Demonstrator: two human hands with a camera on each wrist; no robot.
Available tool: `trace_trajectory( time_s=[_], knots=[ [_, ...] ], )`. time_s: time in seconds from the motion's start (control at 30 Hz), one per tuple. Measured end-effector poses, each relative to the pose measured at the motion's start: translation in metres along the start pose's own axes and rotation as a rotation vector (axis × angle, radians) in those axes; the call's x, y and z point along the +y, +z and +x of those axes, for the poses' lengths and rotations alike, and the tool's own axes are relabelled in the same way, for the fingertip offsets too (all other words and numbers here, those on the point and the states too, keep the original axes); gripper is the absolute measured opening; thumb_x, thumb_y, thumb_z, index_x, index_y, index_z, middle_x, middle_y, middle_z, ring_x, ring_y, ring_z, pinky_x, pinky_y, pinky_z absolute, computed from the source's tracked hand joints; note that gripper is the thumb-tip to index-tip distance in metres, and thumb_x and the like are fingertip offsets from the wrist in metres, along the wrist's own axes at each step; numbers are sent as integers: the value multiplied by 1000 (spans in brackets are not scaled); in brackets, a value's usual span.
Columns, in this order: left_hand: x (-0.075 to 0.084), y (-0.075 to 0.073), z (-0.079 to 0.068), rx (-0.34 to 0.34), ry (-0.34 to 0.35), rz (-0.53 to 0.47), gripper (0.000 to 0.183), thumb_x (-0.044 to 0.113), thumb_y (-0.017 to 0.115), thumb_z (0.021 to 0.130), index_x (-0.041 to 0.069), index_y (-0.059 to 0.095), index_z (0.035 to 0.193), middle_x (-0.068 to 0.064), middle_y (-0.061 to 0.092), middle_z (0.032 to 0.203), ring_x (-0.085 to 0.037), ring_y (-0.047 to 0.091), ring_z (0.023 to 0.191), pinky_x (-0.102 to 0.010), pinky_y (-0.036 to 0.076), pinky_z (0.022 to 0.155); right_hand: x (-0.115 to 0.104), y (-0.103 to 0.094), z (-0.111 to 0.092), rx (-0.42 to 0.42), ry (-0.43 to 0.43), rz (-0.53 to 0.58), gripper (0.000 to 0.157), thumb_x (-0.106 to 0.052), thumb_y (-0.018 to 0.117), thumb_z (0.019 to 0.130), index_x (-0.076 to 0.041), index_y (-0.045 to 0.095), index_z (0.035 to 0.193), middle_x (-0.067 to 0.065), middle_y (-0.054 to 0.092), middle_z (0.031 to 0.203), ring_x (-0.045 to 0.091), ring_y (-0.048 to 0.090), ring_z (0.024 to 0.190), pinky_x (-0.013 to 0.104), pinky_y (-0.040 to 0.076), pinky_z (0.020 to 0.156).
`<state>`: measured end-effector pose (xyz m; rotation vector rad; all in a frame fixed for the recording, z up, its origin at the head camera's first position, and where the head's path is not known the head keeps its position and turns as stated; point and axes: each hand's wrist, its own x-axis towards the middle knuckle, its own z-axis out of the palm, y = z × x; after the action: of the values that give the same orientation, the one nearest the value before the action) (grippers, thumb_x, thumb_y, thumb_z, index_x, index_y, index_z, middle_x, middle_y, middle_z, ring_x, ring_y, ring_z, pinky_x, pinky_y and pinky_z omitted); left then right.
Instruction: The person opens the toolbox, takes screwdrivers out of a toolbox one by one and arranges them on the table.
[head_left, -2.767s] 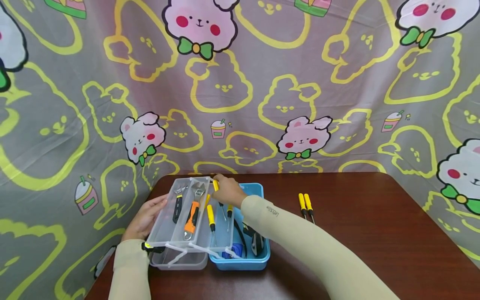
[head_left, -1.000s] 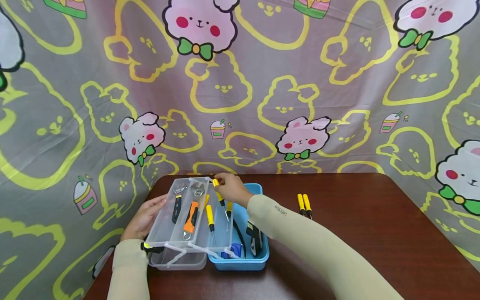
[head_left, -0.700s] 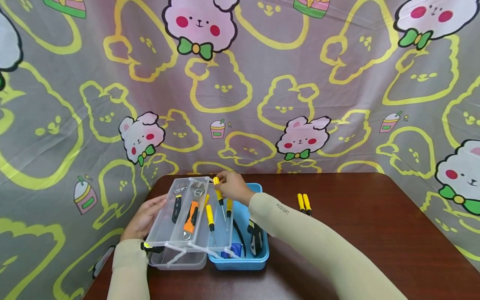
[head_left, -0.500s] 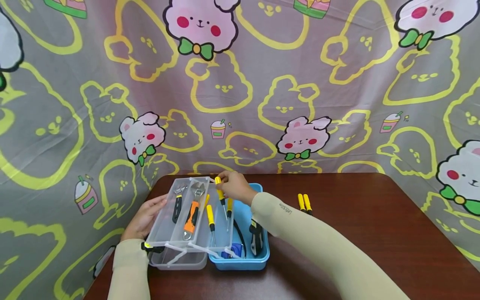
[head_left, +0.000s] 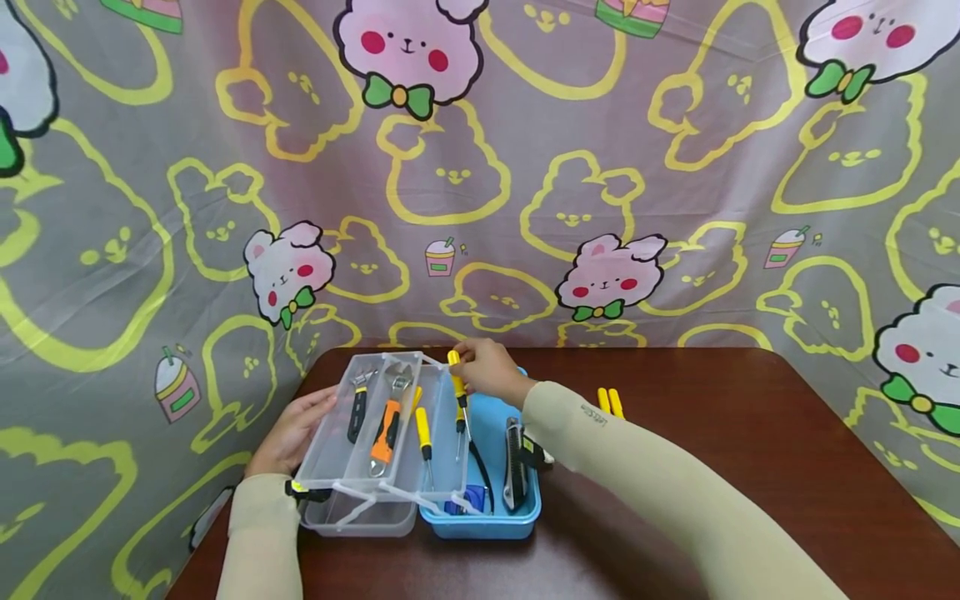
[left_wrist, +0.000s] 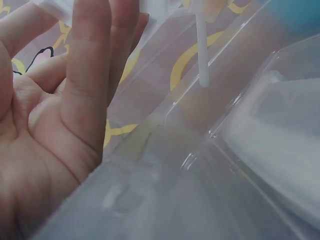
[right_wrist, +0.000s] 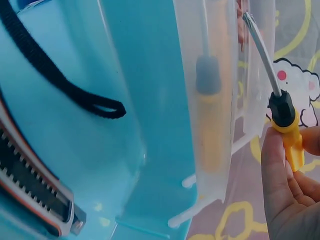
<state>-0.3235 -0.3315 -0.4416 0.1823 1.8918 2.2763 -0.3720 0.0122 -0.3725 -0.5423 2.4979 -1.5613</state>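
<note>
My right hand [head_left: 491, 368] pinches the yellow-and-black handle of a screwdriver [head_left: 457, 379] between thumb and fingers, above the right tray of a clear fold-out toolbox [head_left: 330, 450]. In the right wrist view the bare shaft of this screwdriver [right_wrist: 262, 52] points up and away. My left hand [head_left: 292, 429] touches the toolbox's left side, its fingers [left_wrist: 87, 80] fairly straight. Two adjustable wrenches, one black-handled [head_left: 358, 412] and one orange-handled [head_left: 386, 429], lie in the left compartments. Another yellow screwdriver [head_left: 424, 433] lies in the right tray.
A blue bin [head_left: 480, 527] under the right tray holds a utility knife [head_left: 515, 467], a blue item [head_left: 468, 500] and a black strap [head_left: 480, 467]. Two yellow-handled tools [head_left: 610, 402] lie on the brown table [head_left: 720, 433], partly behind the right sleeve. A patterned cloth hangs behind.
My right hand has drawn the screwdriver up and to the right, from over the tray's middle to its right edge. The left hand and the toolbox stay in place.
</note>
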Motion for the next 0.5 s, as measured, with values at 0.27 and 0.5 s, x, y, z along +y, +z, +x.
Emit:
trace_trajectory(
  time_s=[0.27, 0.5],
  knots=[
    [2, 0, 1, -2, 8, -11, 45, 20, 51, 103, 2, 46, 143, -1, 70, 110, -17, 67, 95, -34, 56, 77, 3, -11, -3, -7, -14, -7, 35, -16, 64, 95, -4, 57, 127, 8, 61, 97, 25, 65, 81, 36, 57, 69],
    [1, 2, 1, 3, 10, -29, 37, 17, 50, 103, 6, 55, 138, -2, 70, 107, -17, 68, 91, -33, 56, 74, 8, -15, -5, -9, -22, 0, 34, -16, 65, 95, -3, 59, 125, 8, 62, 96, 23, 65, 79, 36, 57, 67]
  ],
)
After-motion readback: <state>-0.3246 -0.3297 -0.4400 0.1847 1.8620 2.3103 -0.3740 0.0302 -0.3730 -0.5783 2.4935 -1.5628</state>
